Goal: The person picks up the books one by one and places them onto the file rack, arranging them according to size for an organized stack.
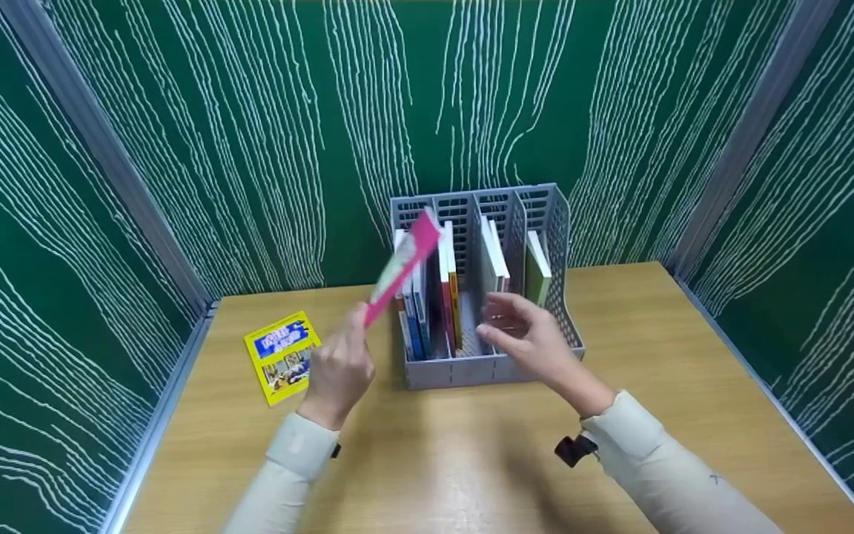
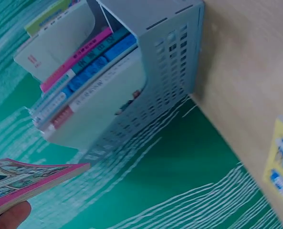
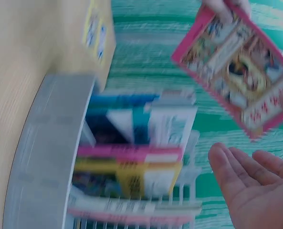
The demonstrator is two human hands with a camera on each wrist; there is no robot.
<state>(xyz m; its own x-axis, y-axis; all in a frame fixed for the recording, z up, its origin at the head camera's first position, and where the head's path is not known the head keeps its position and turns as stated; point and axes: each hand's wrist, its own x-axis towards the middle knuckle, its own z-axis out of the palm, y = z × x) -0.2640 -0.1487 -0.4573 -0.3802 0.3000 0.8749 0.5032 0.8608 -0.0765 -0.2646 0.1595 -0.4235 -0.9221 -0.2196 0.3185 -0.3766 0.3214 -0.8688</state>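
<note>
My left hand [image 1: 339, 371] grips a thin pink book [image 1: 403, 267] by its lower end and holds it up, tilted, before the left part of a grey file rack [image 1: 464, 371]. In the right wrist view the pink book [image 3: 239, 71] shows its illustrated cover. My right hand [image 1: 520, 330] is in front of the rack's right part, fingers relaxed and holding nothing; in the right wrist view its fingers [image 3: 236, 171] point toward the book, apart from it. Several books [image 1: 451, 297] stand upright in the rack's compartments.
A yellow book [image 1: 282, 356] with a blue title patch lies flat on the wooden table [image 1: 434, 460], left of the rack. Green panels with white lines [image 1: 264, 148] and metal posts [image 1: 93, 126] enclose the table at the back and sides.
</note>
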